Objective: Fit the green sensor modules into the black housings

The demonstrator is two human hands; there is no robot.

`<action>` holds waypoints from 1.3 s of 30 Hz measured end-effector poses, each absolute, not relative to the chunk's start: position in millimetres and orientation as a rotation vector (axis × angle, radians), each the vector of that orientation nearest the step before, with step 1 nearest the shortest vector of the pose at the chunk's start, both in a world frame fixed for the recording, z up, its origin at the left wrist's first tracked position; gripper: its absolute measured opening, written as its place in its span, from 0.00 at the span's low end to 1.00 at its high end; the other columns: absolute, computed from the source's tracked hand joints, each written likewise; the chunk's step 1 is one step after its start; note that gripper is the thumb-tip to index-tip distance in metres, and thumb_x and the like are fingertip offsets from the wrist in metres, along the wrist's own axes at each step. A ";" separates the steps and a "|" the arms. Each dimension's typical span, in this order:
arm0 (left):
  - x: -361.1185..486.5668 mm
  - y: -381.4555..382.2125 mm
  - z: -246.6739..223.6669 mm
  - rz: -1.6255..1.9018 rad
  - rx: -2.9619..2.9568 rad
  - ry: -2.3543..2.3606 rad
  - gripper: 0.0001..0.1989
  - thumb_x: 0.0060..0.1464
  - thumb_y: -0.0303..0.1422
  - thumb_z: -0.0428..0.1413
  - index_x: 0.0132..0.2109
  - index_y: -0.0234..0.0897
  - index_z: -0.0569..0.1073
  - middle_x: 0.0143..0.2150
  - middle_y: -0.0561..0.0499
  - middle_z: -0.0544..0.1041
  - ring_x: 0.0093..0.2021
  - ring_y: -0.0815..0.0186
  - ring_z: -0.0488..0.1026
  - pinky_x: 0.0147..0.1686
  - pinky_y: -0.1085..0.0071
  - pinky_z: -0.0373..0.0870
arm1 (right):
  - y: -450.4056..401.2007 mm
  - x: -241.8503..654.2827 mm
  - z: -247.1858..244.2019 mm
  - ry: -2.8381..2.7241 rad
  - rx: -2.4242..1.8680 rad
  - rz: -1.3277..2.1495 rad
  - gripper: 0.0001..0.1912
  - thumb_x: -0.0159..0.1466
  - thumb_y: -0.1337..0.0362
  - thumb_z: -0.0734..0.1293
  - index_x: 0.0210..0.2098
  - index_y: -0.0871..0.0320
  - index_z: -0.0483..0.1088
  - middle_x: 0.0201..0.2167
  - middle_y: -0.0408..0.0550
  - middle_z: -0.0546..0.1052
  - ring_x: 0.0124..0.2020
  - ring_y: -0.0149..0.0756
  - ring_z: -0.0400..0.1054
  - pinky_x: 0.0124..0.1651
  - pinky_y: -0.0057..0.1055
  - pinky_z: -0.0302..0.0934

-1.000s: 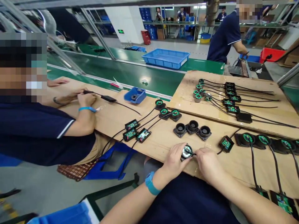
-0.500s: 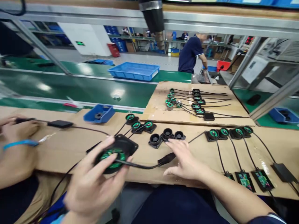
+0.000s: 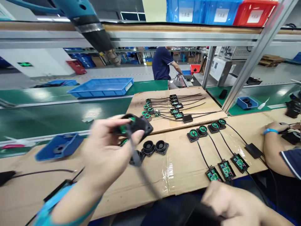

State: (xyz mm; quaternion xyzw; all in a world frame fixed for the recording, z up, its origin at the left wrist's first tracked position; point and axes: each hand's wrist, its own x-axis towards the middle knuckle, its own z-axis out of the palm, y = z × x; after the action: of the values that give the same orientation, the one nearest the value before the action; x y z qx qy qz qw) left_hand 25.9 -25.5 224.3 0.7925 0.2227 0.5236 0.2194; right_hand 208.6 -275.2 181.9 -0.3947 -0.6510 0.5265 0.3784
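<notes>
My left hand [image 3: 107,147] is wrapped round a black square-flanged housing [image 3: 143,125] with a green circuit board inside, held above the cardboard. A blurred black cable [image 3: 144,175] runs from it down toward a dark box-like part [image 3: 195,212] at the bottom edge. Beside that part is my right hand [image 3: 231,202], its fingers curled; its grip is blurred and partly cut off. Empty black housings [image 3: 161,147] sit on the cardboard just past my left hand. To the right, wired round housings [image 3: 193,134] lead to open boxes with green boards [image 3: 226,169].
A raised cardboard sheet [image 3: 162,124] carries several wired assemblies. Blue bins [image 3: 60,147] and a long blue tray [image 3: 102,87] stand left. A co-worker's arm [image 3: 272,150] is at the right; another person [image 3: 162,62] stands beyond. A power tool [image 3: 89,25] hangs overhead.
The view has swung right. My left hand has lifted and turned the housing. My right hand has left the empty housings and come down near my body, fingers now curled.
</notes>
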 end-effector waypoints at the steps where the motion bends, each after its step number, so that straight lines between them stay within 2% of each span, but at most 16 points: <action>1: 40.0 -21.6 207.1 1.355 2.220 0.617 0.17 0.54 0.37 0.64 0.49 0.40 0.71 0.51 0.48 0.75 0.48 0.59 0.76 0.44 0.61 0.78 | -295.4 221.9 184.0 -1.526 -1.147 1.436 0.31 0.69 0.39 0.56 0.20 0.56 0.55 0.19 0.40 0.57 0.21 0.26 0.52 0.27 0.24 0.53; 4: 84.0 -18.8 139.5 1.036 2.346 0.565 0.12 0.56 0.36 0.61 0.45 0.38 0.70 0.45 0.47 0.76 0.45 0.59 0.75 0.45 0.61 0.76 | -342.7 240.2 158.5 -1.090 -1.587 1.631 0.28 0.67 0.40 0.61 0.27 0.60 0.69 0.21 0.42 0.66 0.18 0.24 0.55 0.22 0.23 0.49; 6: 110.0 -22.4 93.4 0.863 2.399 0.464 0.09 0.56 0.32 0.60 0.43 0.38 0.69 0.43 0.48 0.75 0.43 0.60 0.74 0.45 0.61 0.74 | -359.3 238.2 126.4 -0.947 -1.859 1.574 0.26 0.67 0.43 0.62 0.31 0.61 0.72 0.25 0.45 0.72 0.20 0.25 0.59 0.22 0.23 0.50; 8: 130.5 -26.5 56.9 0.738 2.411 0.384 0.08 0.56 0.28 0.58 0.43 0.38 0.68 0.42 0.48 0.73 0.43 0.60 0.73 0.44 0.62 0.73 | -366.0 232.8 96.1 -1.033 -2.087 1.344 0.22 0.68 0.49 0.63 0.27 0.60 0.71 0.27 0.46 0.73 0.25 0.28 0.64 0.28 0.24 0.57; 11: 150.6 -28.0 27.3 0.655 2.374 0.368 0.11 0.55 0.26 0.57 0.45 0.38 0.67 0.45 0.47 0.73 0.46 0.59 0.72 0.48 0.60 0.72 | -367.1 229.4 67.3 -1.376 -2.227 0.897 0.22 0.71 0.57 0.61 0.22 0.59 0.68 0.24 0.45 0.72 0.27 0.31 0.66 0.33 0.27 0.58; 16: 167.5 -19.0 22.7 0.583 2.401 0.405 0.25 0.57 0.29 0.59 0.60 0.39 0.62 0.56 0.42 0.71 0.58 0.55 0.70 0.59 0.53 0.69 | -362.5 227.4 47.9 -1.528 -2.186 0.184 0.14 0.72 0.69 0.58 0.40 0.59 0.75 0.34 0.49 0.78 0.36 0.36 0.73 0.43 0.31 0.64; 20: 175.4 -14.4 31.9 0.449 2.569 0.292 0.35 0.59 0.29 0.58 0.69 0.40 0.54 0.62 0.39 0.66 0.64 0.51 0.65 0.64 0.51 0.64 | -353.6 219.7 44.3 -1.529 -2.272 0.320 0.07 0.63 0.74 0.67 0.32 0.57 0.73 0.31 0.46 0.76 0.35 0.39 0.72 0.40 0.33 0.67; 22: 179.5 -14.6 37.5 0.372 2.647 0.245 0.39 0.60 0.31 0.58 0.72 0.42 0.49 0.61 0.39 0.66 0.63 0.50 0.64 0.62 0.50 0.65 | -349.6 219.0 48.0 -1.468 -2.313 0.428 0.06 0.59 0.72 0.73 0.33 0.57 0.73 0.34 0.47 0.75 0.38 0.41 0.71 0.42 0.34 0.68; 23: 182.1 -15.4 39.8 0.341 2.680 0.221 0.41 0.60 0.32 0.59 0.72 0.44 0.47 0.60 0.40 0.67 0.62 0.50 0.65 0.61 0.50 0.66 | -347.2 219.3 50.6 -1.450 -2.309 0.422 0.11 0.56 0.68 0.77 0.37 0.57 0.73 0.39 0.50 0.76 0.43 0.44 0.71 0.45 0.37 0.68; 26: 193.5 -19.5 42.0 0.290 2.774 0.161 0.42 0.60 0.37 0.60 0.73 0.48 0.45 0.53 0.43 0.69 0.54 0.52 0.69 0.53 0.53 0.71 | -335.6 219.6 56.0 -1.565 -2.199 0.263 0.43 0.47 0.49 0.82 0.57 0.58 0.69 0.60 0.62 0.67 0.59 0.58 0.62 0.59 0.53 0.62; 27: 198.3 -21.1 41.0 0.293 2.812 0.155 0.40 0.61 0.39 0.59 0.73 0.47 0.47 0.50 0.44 0.70 0.50 0.53 0.69 0.50 0.55 0.72 | -329.9 218.9 55.8 -1.629 -2.157 0.214 0.49 0.47 0.46 0.81 0.62 0.57 0.64 0.65 0.65 0.62 0.63 0.61 0.58 0.62 0.57 0.58; 28: 203.3 -22.6 39.3 0.304 2.851 0.157 0.39 0.62 0.40 0.58 0.73 0.45 0.49 0.47 0.44 0.70 0.46 0.54 0.69 0.47 0.57 0.73 | -323.6 217.9 54.6 -1.678 -2.131 0.184 0.49 0.51 0.46 0.79 0.66 0.56 0.60 0.67 0.65 0.60 0.65 0.61 0.55 0.64 0.59 0.54; 30: 213.1 -24.6 34.9 0.341 2.920 0.158 0.35 0.63 0.43 0.56 0.71 0.40 0.54 0.43 0.44 0.69 0.42 0.55 0.67 0.43 0.59 0.72 | -311.6 216.1 49.7 -1.683 -2.151 0.170 0.37 0.63 0.55 0.73 0.67 0.53 0.59 0.65 0.61 0.63 0.64 0.55 0.58 0.65 0.57 0.52; 32: 221.8 -25.0 30.7 0.379 2.962 0.146 0.34 0.63 0.45 0.55 0.70 0.37 0.58 0.40 0.44 0.68 0.41 0.55 0.66 0.40 0.61 0.71 | -303.9 216.8 44.0 -1.601 -2.212 0.161 0.26 0.67 0.67 0.65 0.64 0.53 0.63 0.58 0.56 0.71 0.57 0.47 0.64 0.63 0.51 0.54; 35: 233.6 -24.9 26.9 0.415 2.978 0.110 0.32 0.63 0.47 0.54 0.69 0.40 0.60 0.40 0.45 0.68 0.41 0.55 0.66 0.38 0.63 0.70 | -303.8 225.3 39.4 -1.522 -2.271 0.077 0.26 0.65 0.76 0.59 0.61 0.58 0.66 0.52 0.54 0.75 0.49 0.42 0.67 0.59 0.46 0.57; 39: 252.3 -27.7 24.7 0.435 2.936 0.083 0.31 0.63 0.45 0.54 0.69 0.42 0.61 0.41 0.44 0.68 0.43 0.55 0.66 0.40 0.62 0.71 | -310.5 242.5 40.3 -1.463 -2.317 -0.036 0.29 0.63 0.81 0.56 0.61 0.60 0.65 0.54 0.54 0.74 0.51 0.41 0.67 0.60 0.45 0.54</action>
State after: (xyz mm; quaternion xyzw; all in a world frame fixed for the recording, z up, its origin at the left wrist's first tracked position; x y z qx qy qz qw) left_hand 252.3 -27.7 24.7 0.9851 0.0277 0.1460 0.0861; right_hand 242.5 -310.5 40.3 -0.8285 -0.5232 -0.0129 0.1990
